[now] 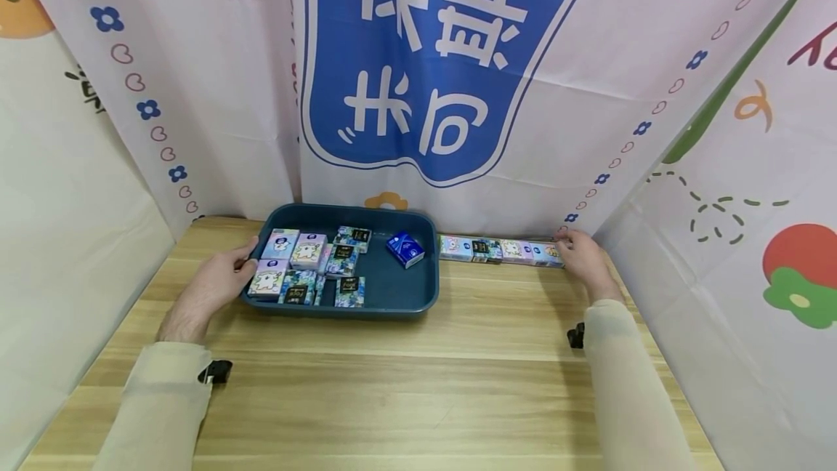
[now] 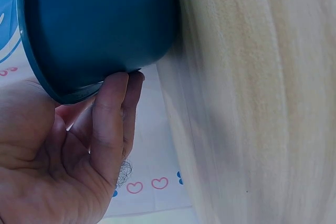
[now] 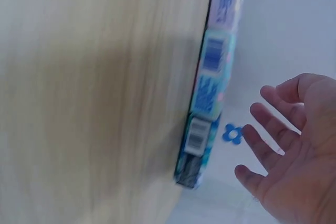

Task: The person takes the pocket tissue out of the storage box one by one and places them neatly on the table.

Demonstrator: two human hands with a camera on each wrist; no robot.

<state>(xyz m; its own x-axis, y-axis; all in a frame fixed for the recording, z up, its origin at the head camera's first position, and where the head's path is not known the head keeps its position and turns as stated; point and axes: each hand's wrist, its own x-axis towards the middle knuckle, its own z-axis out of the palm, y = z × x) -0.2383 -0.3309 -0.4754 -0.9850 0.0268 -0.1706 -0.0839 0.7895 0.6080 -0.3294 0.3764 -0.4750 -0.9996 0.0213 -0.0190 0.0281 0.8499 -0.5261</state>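
Observation:
My left hand [image 1: 225, 275] grips the left end of a dark teal tray [image 1: 392, 296], thumb over the rim and fingers against the outer wall in the left wrist view. Inside lie several small printed packs that look like pocket tissues: pastel cartoon packs [image 1: 268, 276] at the left, dark floral packs [image 1: 350, 292] in the middle. A blue pack [image 1: 405, 249] lies apart on the right. A row of similar packs [image 1: 516, 251] runs from the tray's right side along the table's back edge. My right hand [image 1: 584, 259] is beside the row's right end, fingers spread and loosely bent, holding nothing.
The wood-grain table [image 1: 405, 398] extends in front of the tray and the row. A printed cloth [image 1: 248, 93] hangs right behind the table's back edge, with more cloth at both sides. Black wrist cameras [image 1: 219, 371] sit by the cuffs.

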